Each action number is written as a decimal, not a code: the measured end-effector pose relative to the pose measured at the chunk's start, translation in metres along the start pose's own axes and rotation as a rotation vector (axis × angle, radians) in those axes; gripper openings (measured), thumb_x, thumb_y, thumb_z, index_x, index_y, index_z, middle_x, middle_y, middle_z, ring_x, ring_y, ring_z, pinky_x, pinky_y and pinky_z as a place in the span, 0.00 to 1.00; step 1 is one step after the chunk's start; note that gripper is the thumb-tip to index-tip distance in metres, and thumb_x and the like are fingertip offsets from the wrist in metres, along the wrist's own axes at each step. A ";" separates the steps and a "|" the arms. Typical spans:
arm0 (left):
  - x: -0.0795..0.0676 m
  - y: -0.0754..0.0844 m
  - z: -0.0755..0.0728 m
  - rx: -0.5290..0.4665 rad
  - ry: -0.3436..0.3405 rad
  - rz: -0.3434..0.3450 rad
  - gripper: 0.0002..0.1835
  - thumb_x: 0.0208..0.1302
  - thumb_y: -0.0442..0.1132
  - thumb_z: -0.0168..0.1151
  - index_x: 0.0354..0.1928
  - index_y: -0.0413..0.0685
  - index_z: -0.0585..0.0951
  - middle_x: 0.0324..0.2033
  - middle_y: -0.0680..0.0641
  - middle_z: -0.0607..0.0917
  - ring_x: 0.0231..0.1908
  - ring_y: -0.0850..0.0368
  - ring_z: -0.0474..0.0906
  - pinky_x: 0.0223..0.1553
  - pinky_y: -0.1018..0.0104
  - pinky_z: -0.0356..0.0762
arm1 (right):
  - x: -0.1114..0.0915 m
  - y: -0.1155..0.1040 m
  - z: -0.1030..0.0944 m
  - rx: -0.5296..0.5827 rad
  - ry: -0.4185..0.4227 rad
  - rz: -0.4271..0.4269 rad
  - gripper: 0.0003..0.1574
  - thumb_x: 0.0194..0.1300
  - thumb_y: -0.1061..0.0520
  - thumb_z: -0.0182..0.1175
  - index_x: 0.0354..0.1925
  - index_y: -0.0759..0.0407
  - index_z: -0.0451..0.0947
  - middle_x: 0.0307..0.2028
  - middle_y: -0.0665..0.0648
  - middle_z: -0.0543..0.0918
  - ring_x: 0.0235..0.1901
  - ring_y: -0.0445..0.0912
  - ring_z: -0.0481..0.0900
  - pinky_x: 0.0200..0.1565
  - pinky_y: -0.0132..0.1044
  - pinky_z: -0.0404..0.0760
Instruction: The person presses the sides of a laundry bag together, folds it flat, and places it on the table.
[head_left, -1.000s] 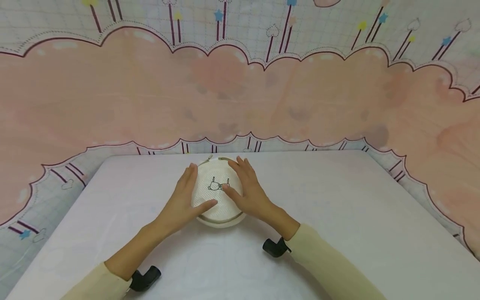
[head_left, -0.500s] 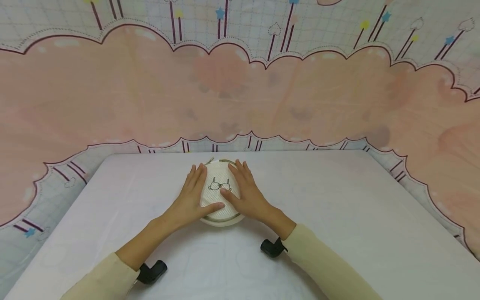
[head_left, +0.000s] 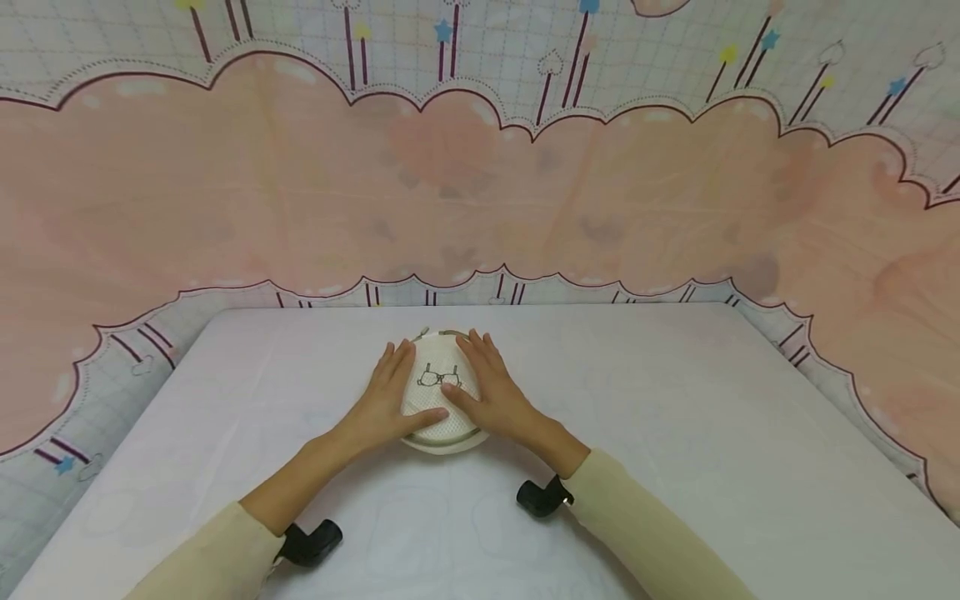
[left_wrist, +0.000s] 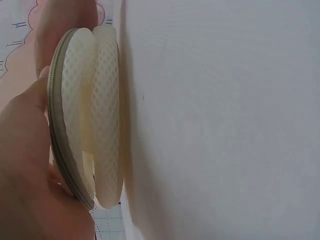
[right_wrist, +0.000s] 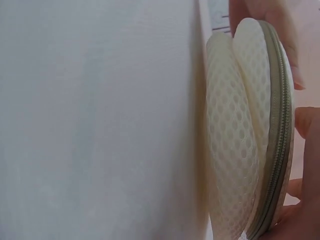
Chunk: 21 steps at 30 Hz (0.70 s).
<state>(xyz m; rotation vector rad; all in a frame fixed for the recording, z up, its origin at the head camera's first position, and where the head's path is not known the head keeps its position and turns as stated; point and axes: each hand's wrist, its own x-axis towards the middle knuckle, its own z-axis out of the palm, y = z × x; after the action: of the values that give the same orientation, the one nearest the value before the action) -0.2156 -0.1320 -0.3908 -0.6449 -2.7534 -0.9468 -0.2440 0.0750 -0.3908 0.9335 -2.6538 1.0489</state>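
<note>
A round white mesh bra wash bag (head_left: 431, 400) with a small printed bra drawing is on the table near its far edge, between the hands. Its olive zipper (left_wrist: 59, 120) runs round the rim, and below it the padded mesh side (right_wrist: 232, 135) bulges in two layers. My left hand (head_left: 378, 400) rests along the bag's left side, fingers straight, thumb over its front lower part. On the right side, my right hand (head_left: 498, 396) lies with straight fingers at the rim and its thumb on the face beside the drawing. The bag's sides are partly hidden under the hands.
A white cloth covers the table (head_left: 675, 400). Behind it hangs a patterned curtain (head_left: 480, 192) with peach cloud shapes and candle-like prints. Black wrist cameras (head_left: 312, 543) sit under both cuffs.
My left hand has moved right, inward over the bag, covering more of its left side. The bag's top edge and the fingertips have come slightly lower and nearer. The right hand stays nearly in place.
</note>
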 end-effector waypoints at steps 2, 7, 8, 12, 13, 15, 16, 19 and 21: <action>0.000 0.000 0.002 -0.004 0.002 0.003 0.58 0.55 0.59 0.67 0.71 0.27 0.47 0.71 0.31 0.46 0.70 0.33 0.35 0.66 0.38 0.42 | -0.001 0.001 0.002 -0.009 -0.007 0.009 0.45 0.69 0.44 0.55 0.74 0.60 0.49 0.73 0.66 0.47 0.72 0.57 0.36 0.66 0.59 0.47; 0.000 0.001 0.005 0.011 -0.007 0.005 0.56 0.55 0.57 0.68 0.71 0.27 0.48 0.71 0.31 0.47 0.70 0.33 0.37 0.66 0.39 0.43 | -0.002 0.004 0.005 -0.033 -0.032 0.031 0.45 0.70 0.43 0.53 0.73 0.62 0.48 0.73 0.67 0.46 0.72 0.60 0.38 0.66 0.59 0.48; 0.000 0.001 0.005 0.014 -0.009 0.002 0.56 0.56 0.57 0.67 0.71 0.27 0.48 0.72 0.32 0.47 0.70 0.34 0.37 0.66 0.39 0.43 | -0.002 0.004 0.006 -0.035 -0.036 0.031 0.45 0.70 0.43 0.52 0.73 0.62 0.48 0.73 0.68 0.46 0.72 0.60 0.38 0.67 0.58 0.48; 0.000 0.001 0.006 0.011 -0.001 0.005 0.55 0.56 0.55 0.69 0.70 0.26 0.50 0.71 0.30 0.48 0.70 0.32 0.39 0.66 0.39 0.45 | -0.003 0.005 0.008 -0.032 -0.033 0.028 0.44 0.71 0.44 0.52 0.73 0.65 0.49 0.72 0.70 0.47 0.71 0.62 0.40 0.67 0.58 0.48; 0.000 0.001 0.007 0.014 -0.001 0.006 0.54 0.56 0.55 0.68 0.70 0.26 0.50 0.71 0.29 0.49 0.70 0.32 0.39 0.66 0.39 0.45 | -0.003 0.005 0.009 -0.032 -0.032 0.029 0.44 0.71 0.44 0.52 0.73 0.65 0.49 0.72 0.70 0.47 0.71 0.62 0.40 0.67 0.58 0.48; 0.000 0.001 0.008 0.018 0.000 0.011 0.54 0.56 0.55 0.68 0.70 0.26 0.51 0.70 0.29 0.49 0.70 0.32 0.40 0.66 0.39 0.46 | -0.004 0.005 0.009 -0.035 -0.035 0.033 0.44 0.71 0.44 0.51 0.72 0.67 0.49 0.72 0.70 0.47 0.71 0.63 0.41 0.67 0.57 0.48; -0.001 0.001 0.008 0.022 -0.003 0.010 0.54 0.57 0.55 0.68 0.70 0.26 0.52 0.70 0.29 0.49 0.70 0.32 0.40 0.66 0.39 0.46 | -0.004 0.005 0.010 -0.038 -0.039 0.037 0.45 0.71 0.44 0.51 0.72 0.68 0.48 0.72 0.70 0.47 0.71 0.63 0.41 0.67 0.57 0.48; -0.001 0.000 0.010 0.034 -0.013 0.010 0.53 0.57 0.56 0.67 0.70 0.27 0.52 0.70 0.29 0.49 0.70 0.32 0.40 0.66 0.39 0.47 | -0.005 0.005 0.010 -0.047 -0.062 0.050 0.47 0.72 0.42 0.49 0.72 0.70 0.46 0.72 0.69 0.46 0.71 0.62 0.39 0.68 0.55 0.46; -0.001 -0.001 0.011 0.041 -0.013 0.013 0.53 0.57 0.56 0.67 0.70 0.27 0.52 0.70 0.29 0.49 0.70 0.32 0.41 0.65 0.38 0.47 | -0.005 0.005 0.010 -0.049 -0.078 0.057 0.48 0.72 0.41 0.48 0.72 0.71 0.44 0.72 0.69 0.45 0.72 0.62 0.38 0.68 0.55 0.45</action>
<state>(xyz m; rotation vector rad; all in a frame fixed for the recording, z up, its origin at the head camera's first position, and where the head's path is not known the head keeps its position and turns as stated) -0.2152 -0.1262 -0.4000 -0.6638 -2.7685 -0.8843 -0.2419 0.0734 -0.4027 0.9125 -2.7722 0.9741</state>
